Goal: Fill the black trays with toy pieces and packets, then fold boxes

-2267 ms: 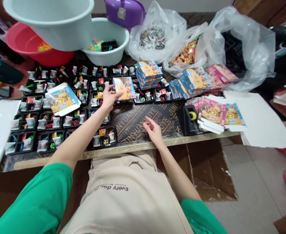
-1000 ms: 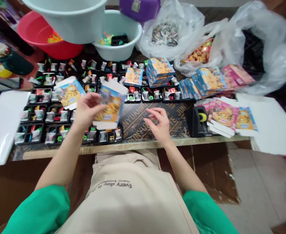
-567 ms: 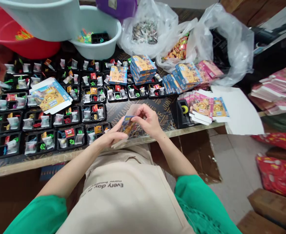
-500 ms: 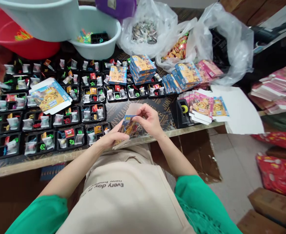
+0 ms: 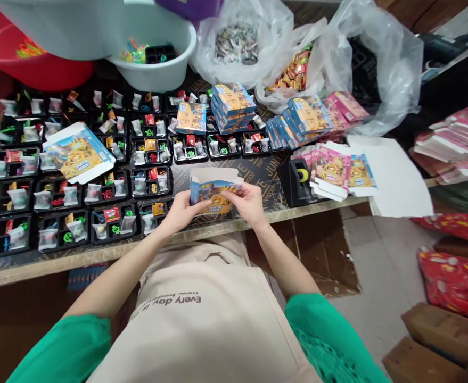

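Observation:
A blue and yellow printed carton [image 5: 214,198] is held between my two hands, just over the table's front edge. Its white flap stands up along the far side. My left hand [image 5: 182,211] grips the left end, thumb across the printed face. At the other end my right hand [image 5: 248,203] pinches the carton near its upper right corner. Left of the hands sit black compartment trays [image 5: 152,182] filled with small wrapped packets and coloured plastic pieces. Flat printed cartons [image 5: 80,154] lie across some of these trays.
Finished-looking blue boxes [image 5: 234,106] are stacked on the trays behind. A black tape dispenser [image 5: 295,183] stands to the right, beside pink cartons [image 5: 331,169]. Tubs [image 5: 154,66] and clear plastic bags [image 5: 271,50] line the back. Cardboard boxes [image 5: 443,335] sit on the floor at right.
The carton has turned from narrow and slanted to broad, its printed face now toward me. My right hand has moved down to its right end, and my left hand has shifted slightly upward.

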`<state>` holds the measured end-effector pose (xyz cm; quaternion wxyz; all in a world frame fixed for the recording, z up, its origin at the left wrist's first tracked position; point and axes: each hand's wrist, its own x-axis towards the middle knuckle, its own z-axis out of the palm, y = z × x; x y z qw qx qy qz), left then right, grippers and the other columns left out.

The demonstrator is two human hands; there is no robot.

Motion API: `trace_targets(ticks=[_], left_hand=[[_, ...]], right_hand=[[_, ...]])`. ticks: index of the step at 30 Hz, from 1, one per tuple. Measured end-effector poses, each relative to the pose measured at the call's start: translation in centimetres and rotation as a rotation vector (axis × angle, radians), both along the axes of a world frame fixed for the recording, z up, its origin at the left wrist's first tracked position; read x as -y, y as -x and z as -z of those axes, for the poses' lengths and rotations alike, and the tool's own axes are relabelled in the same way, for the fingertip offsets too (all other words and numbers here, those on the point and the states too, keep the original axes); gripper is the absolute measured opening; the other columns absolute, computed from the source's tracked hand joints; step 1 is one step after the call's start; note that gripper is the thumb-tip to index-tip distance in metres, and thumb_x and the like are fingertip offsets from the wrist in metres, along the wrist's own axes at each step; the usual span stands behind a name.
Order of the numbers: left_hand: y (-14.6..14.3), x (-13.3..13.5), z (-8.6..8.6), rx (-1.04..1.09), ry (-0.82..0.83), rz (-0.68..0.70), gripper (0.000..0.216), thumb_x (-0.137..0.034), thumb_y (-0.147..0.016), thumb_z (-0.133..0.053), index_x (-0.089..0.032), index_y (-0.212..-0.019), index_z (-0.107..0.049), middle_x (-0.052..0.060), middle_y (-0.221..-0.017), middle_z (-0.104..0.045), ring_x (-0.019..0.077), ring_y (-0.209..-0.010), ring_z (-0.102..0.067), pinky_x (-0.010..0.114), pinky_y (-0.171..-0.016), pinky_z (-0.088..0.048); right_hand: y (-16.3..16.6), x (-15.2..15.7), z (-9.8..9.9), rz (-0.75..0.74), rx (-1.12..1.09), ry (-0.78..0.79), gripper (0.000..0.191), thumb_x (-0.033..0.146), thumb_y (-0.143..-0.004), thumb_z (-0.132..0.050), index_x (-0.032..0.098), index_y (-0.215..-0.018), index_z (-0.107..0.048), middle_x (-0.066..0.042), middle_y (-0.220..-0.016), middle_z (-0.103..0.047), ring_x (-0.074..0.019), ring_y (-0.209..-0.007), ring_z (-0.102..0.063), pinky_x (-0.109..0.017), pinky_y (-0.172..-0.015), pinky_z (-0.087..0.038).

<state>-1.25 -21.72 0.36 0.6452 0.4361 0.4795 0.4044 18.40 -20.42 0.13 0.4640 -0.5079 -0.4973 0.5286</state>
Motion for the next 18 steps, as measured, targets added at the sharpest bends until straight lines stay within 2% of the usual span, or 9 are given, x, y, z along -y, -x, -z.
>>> trace_targets(ticks=[2, 5, 8, 10, 13, 16, 18], left_hand=[[-0.6, -0.1, 0.1, 0.062, -0.024, -0.096, 0.040, -0.044, -0.066, -0.083, -0.017, -0.092, -0.073, 0.005, -0.094, -0.075, 0.0258, -0.094, -0.069, 0.037, -0.089, -0.053], [-1.8, -0.1, -0.1, 0.269, 0.034, -0.202, 0.037, -0.054, -0.078, -0.068, -0.019, -0.089, -0.072, 0.005, -0.099, -0.074, 0.0248, -0.102, -0.067, 0.036, -0.092, -0.052], [-2.3, -0.1, 0.0, 0.282, 0.067, -0.234, 0.031, -0.048, -0.077, -0.065, -0.018, -0.078, -0.071, 0.005, -0.093, -0.074, 0.0257, -0.102, -0.066, 0.036, -0.090, -0.052], [-2.0, -0.1, 0.1, 0.211, 0.034, -0.216, 0.021, -0.038, -0.072, -0.066, -0.018, -0.077, -0.071, 0.004, -0.091, -0.074, 0.0253, -0.100, -0.066, 0.035, -0.089, -0.051], [-1.5, -0.3, -0.2, 0.121, -0.044, -0.199, 0.021, -0.025, -0.066, -0.064, -0.020, -0.085, -0.073, 0.003, -0.093, -0.073, 0.0228, -0.095, -0.065, 0.034, -0.087, -0.050], [-1.8, -0.3, -1.0, 0.129, -0.132, -0.276, 0.020, -0.019, -0.064, -0.063, -0.022, -0.082, -0.071, 0.002, -0.088, -0.072, 0.0213, -0.089, -0.066, 0.035, -0.085, -0.052], [-2.3, -0.2, -1.4, 0.160, -0.195, -0.345, 0.011, -0.020, -0.067, -0.062, -0.023, -0.075, -0.069, 0.002, -0.082, -0.072, 0.0216, -0.087, -0.067, 0.037, -0.087, -0.053]], right_hand=[[0.1, 0.5, 0.6, 0.058, 0.062, -0.011, 0.041, 0.055, -0.068, -0.081, 0.020, -0.088, -0.075, -0.004, -0.092, -0.077, -0.0239, -0.084, -0.072, -0.039, -0.083, -0.059], [0.6, 1.2, 1.6, 0.076, 0.106, -0.033, 0.057, 0.067, -0.068, -0.075, 0.020, -0.100, -0.072, -0.006, -0.100, -0.076, -0.0253, -0.095, -0.071, -0.038, -0.089, -0.057], [1.4, 1.5, 2.1, 0.146, 0.020, -0.052, 0.067, 0.076, -0.085, -0.044, 0.020, -0.113, -0.067, -0.008, -0.107, -0.073, -0.0246, -0.108, -0.067, -0.037, -0.093, -0.054], [1.7, 1.4, 1.9, 0.171, -0.045, -0.027, 0.058, 0.066, -0.091, -0.037, 0.019, -0.107, -0.068, -0.008, -0.104, -0.073, -0.0244, -0.105, -0.066, -0.037, -0.090, -0.055], [1.9, 0.8, 0.8, 0.140, -0.063, -0.007, 0.031, 0.044, -0.084, -0.051, 0.020, -0.092, -0.068, -0.005, -0.096, -0.073, -0.0242, -0.096, -0.067, -0.037, -0.085, -0.055], [2.3, 0.4, -0.2, 0.165, -0.120, -0.054, 0.017, 0.030, -0.076, -0.053, 0.021, -0.086, -0.063, -0.004, -0.091, -0.073, -0.0234, -0.093, -0.068, -0.039, -0.089, -0.054], [2.8, 0.5, -0.3, 0.224, -0.162, -0.131, 0.013, 0.031, -0.079, -0.050, 0.022, -0.082, -0.060, -0.005, -0.091, -0.072, -0.0235, -0.094, -0.068, -0.042, -0.092, -0.054]])
